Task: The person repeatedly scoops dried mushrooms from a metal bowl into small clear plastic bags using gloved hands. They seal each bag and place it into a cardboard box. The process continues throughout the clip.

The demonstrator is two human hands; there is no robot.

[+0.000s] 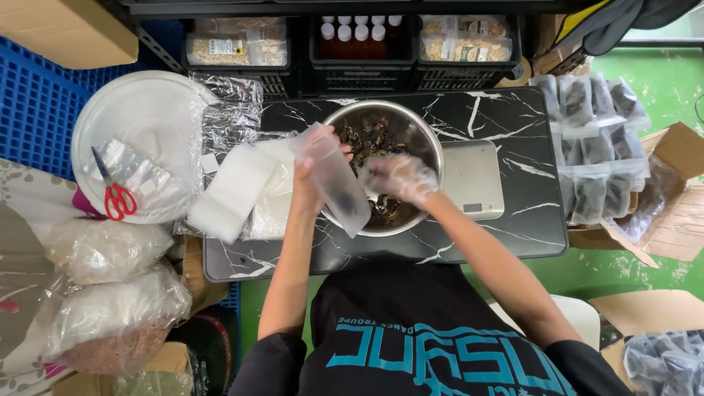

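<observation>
My left hand [306, 170] grips a clear plastic pouch [339, 185] that tilts down to the right, with some dark bits at its lower end. My right hand [402, 177], in a thin clear glove, reaches into a steel bowl [433, 138] holding dark dried pieces [370, 136]. The pouch hangs over the bowl's left rim. Both hands are over a small black marble-patterned table [513, 125]. A stack of empty white pouches [233, 192] lies just left of my left hand.
A flat silver scale [473, 180] sits right of the bowl. Filled pouches [598, 147] are piled at the right by open cardboard boxes [678, 198]. A white round lid [143, 121] with red scissors [117, 198] is at left, above bulging plastic bags [110, 249]. Black crates [352, 73] line the back.
</observation>
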